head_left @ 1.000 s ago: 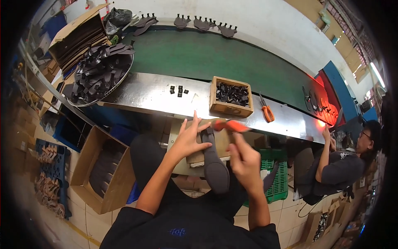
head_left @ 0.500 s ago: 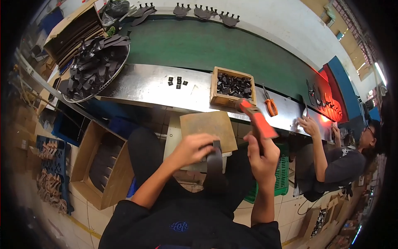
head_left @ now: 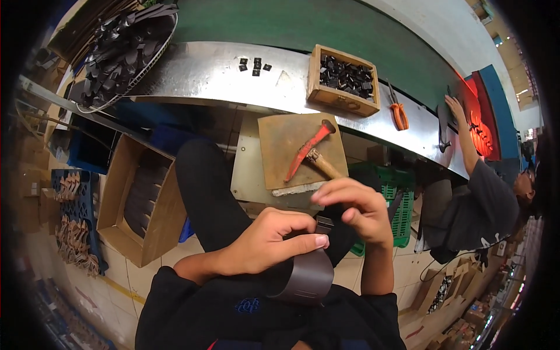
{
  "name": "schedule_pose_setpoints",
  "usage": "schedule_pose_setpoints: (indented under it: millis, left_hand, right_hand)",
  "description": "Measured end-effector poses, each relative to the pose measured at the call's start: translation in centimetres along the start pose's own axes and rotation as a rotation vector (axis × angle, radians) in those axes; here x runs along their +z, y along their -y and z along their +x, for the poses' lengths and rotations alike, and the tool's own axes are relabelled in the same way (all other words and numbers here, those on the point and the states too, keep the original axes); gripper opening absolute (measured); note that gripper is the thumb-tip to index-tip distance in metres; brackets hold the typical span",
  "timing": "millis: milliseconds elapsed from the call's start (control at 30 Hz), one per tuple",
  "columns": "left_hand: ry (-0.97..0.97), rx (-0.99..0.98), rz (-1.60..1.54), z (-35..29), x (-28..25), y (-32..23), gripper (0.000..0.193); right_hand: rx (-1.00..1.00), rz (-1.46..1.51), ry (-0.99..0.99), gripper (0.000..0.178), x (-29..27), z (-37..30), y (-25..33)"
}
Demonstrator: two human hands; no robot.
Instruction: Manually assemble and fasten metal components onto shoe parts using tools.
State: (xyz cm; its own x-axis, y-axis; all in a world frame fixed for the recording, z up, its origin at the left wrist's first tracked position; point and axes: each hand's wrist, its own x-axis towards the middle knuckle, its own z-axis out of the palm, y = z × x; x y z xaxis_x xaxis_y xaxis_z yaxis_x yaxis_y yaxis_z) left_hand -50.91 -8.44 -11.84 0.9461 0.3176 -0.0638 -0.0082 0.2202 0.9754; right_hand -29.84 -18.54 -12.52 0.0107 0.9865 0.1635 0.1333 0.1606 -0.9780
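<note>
A curved dark brown piece (head_left: 308, 275), probably leather or a similar sheet, is pinched between the thumb and fingers of my left hand (head_left: 265, 242). Its narrow upper end carries a small black clip-like part (head_left: 324, 223). Close to that end, my right hand (head_left: 364, 213) hovers with fingers loosely stretched and nothing visible in them. A hammer (head_left: 309, 150) with a red head and a wooden handle lies on the worn tan board (head_left: 277, 131) beyond my hands.
A wooden box (head_left: 341, 103) of small black parts, orange-handled pliers (head_left: 399, 114) and several loose black pieces (head_left: 256, 65) sit on the metal ledge. A round basket (head_left: 134, 81) of dark pieces stands left. A co-worker (head_left: 472, 198) reaches over the bench at right.
My right hand has put the hammer down on the board and let go. My left hand has brought the brown piece nearer my body and turned it. The co-worker's arm now reaches farther over the bench.
</note>
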Motion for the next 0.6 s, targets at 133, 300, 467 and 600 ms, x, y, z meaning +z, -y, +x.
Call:
schedule_pose_setpoints:
  millis: [133,300,467,600]
  left_hand:
    - [0.070,-0.030,-0.051,0.1,0.5,0.8,0.034]
    - [0.211,-0.063,-0.196,0.7,0.6,1.0,0.027]
    - [0.416,-0.124,-0.194,0.8,0.2,0.0,0.027]
    - [0.514,-0.155,-0.228,2.0,0.7,-0.3,0.027]
  right_hand:
    - [-0.031,0.217,0.086,0.030,0.6,-1.1,-1.0]
    - [-0.134,0.194,0.121,0.032,0.4,-0.8,-1.5]
    - [-0.358,0.257,0.311,0.033,0.9,1.1,-0.5]
    - [-0.308,0.170,0.429,0.029,-1.2,0.3,0.4]
